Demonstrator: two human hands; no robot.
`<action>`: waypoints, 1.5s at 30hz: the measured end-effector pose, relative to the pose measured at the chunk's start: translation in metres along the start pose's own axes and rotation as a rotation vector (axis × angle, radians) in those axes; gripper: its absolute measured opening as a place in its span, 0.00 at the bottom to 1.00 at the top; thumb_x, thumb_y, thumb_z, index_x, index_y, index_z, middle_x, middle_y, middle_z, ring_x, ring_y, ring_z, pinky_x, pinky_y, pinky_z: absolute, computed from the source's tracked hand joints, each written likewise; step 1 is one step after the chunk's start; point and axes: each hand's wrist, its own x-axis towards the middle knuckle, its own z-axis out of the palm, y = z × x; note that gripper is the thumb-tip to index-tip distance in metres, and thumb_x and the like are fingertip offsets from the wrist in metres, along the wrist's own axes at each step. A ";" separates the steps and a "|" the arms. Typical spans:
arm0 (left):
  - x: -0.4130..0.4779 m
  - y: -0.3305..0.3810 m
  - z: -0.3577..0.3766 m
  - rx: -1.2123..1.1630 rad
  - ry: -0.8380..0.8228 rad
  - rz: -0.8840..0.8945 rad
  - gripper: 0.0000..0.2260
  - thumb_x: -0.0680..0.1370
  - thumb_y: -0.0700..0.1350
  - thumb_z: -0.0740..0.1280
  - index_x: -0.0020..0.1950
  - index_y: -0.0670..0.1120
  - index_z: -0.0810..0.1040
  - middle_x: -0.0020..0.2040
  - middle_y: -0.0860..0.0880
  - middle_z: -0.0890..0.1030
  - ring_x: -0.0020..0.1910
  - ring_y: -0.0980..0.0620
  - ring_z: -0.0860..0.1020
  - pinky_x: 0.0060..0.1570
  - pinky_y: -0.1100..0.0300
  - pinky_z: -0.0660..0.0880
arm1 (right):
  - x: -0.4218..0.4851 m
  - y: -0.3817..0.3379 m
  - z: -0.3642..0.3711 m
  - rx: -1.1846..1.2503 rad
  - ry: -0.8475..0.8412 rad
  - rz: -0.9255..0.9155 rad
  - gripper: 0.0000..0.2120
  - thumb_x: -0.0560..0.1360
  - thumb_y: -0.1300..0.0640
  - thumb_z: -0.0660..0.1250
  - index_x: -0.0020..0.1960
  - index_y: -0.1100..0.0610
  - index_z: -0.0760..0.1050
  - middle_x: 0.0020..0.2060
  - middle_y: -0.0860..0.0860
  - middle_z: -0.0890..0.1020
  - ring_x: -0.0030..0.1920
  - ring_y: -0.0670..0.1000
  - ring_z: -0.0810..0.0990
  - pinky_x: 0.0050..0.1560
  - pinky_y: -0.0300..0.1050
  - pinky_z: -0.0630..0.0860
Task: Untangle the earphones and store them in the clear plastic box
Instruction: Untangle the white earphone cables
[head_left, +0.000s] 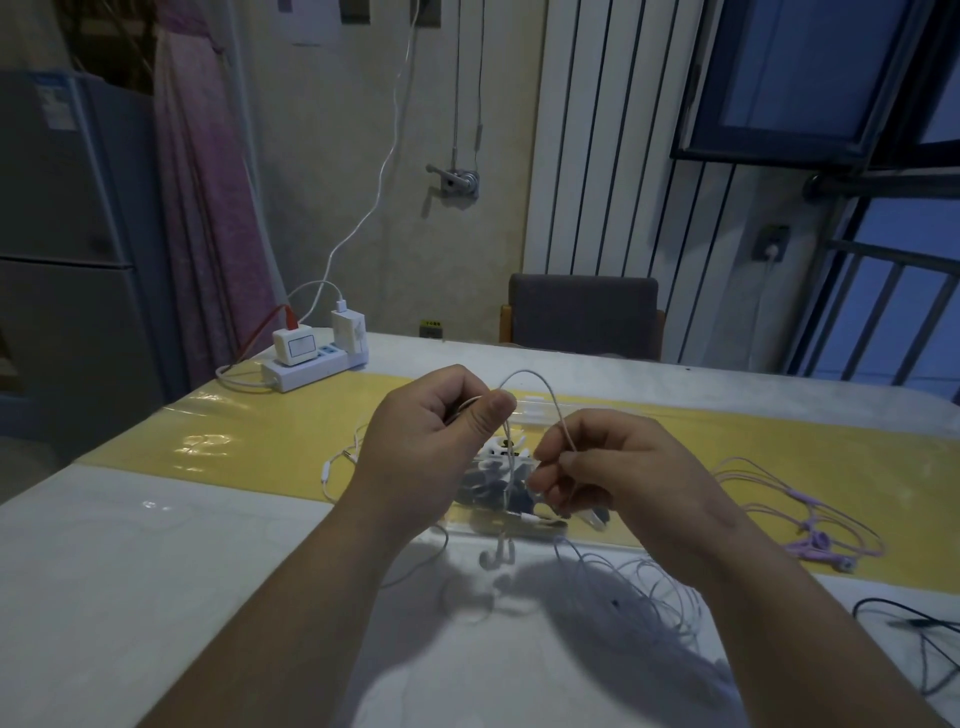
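— Yellow mat (270, 441) on a pale table (156, 545). Where are the white earphones (540, 382)?
— Looped between both hands, just above the clear plastic box (537, 410) on the mat. The left hand (426, 447) fists the cord and the right hand (613, 467) pinches it.

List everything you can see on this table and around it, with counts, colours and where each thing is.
white wired earphones: one, white, held up between both hands
clear plastic box: one, transparent, on the mat behind the hands, dark items inside
purple wired earphones: one, purple, on the mat at right
pale tangled earphone cable: one, pale lilac, near table edge, right of centre
black cable: one, black, far right
white power strip: one, white, chargers plugged in, far left corner
yellow mat: one, yellow, across white table
grey padded chair: one, grey, beyond the table
left hand: pinches the white cable
right hand: pinches the same cable
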 end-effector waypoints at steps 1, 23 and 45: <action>0.000 0.000 0.000 -0.005 0.002 0.000 0.16 0.73 0.56 0.68 0.35 0.44 0.76 0.26 0.56 0.67 0.27 0.58 0.64 0.29 0.67 0.63 | 0.000 0.000 -0.001 0.017 0.008 0.009 0.15 0.75 0.76 0.56 0.42 0.64 0.78 0.33 0.58 0.82 0.31 0.52 0.76 0.32 0.40 0.76; 0.000 0.000 0.001 0.006 0.010 -0.003 0.15 0.73 0.53 0.69 0.36 0.41 0.77 0.26 0.55 0.67 0.28 0.57 0.64 0.29 0.64 0.63 | 0.002 0.016 0.006 0.002 -0.213 -0.033 0.12 0.62 0.68 0.68 0.43 0.57 0.76 0.36 0.57 0.81 0.34 0.51 0.77 0.34 0.44 0.72; 0.003 -0.003 -0.002 0.114 -0.064 -0.051 0.12 0.74 0.55 0.66 0.36 0.49 0.80 0.27 0.50 0.75 0.28 0.54 0.71 0.30 0.62 0.68 | 0.003 0.005 -0.013 0.230 0.105 0.113 0.11 0.81 0.59 0.60 0.50 0.60 0.80 0.25 0.51 0.67 0.23 0.45 0.58 0.22 0.36 0.54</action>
